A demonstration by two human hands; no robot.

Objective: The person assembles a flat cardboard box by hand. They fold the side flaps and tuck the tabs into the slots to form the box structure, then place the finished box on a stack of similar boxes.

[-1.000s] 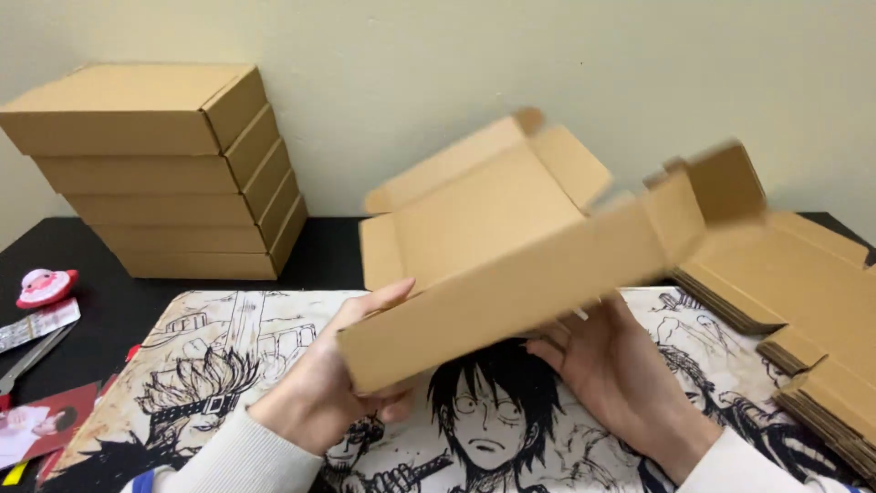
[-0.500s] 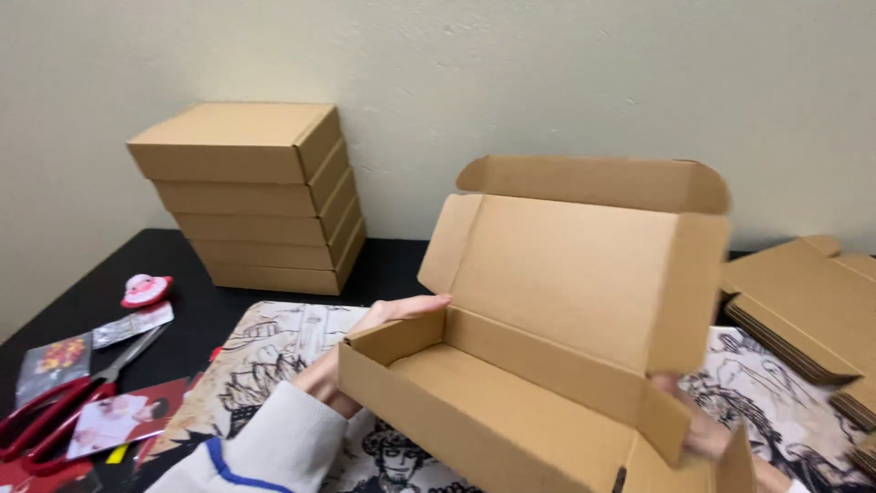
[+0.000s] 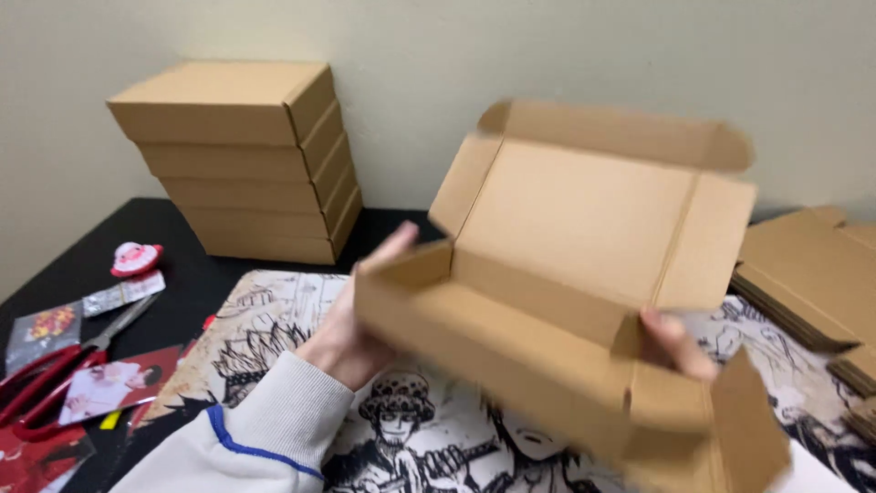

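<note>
An open brown cardboard mailer box (image 3: pixel 566 274) is held up above the table, its lid standing upright and its tray toward me. My left hand (image 3: pixel 351 319), in a white sleeve with a blue stripe, grips the box's left end wall, fingers up against the side flap. My right hand (image 3: pixel 675 340) holds the right end, mostly hidden behind a side flap, only fingers showing. The box is blurred by motion.
A stack of several closed cardboard boxes (image 3: pixel 242 155) stands at the back left against the wall. Flat unfolded boxes (image 3: pixel 812 274) are piled at the right. A comic-print mat (image 3: pixel 429 429) covers the black table. Red scissors (image 3: pixel 55 370), photo cards and a small pink-and-white object (image 3: pixel 135 258) lie at left.
The box has been turned from its underside facing me to open-side up with the lid raised. The view has shifted right, and both hands have moved to the box's ends.
</note>
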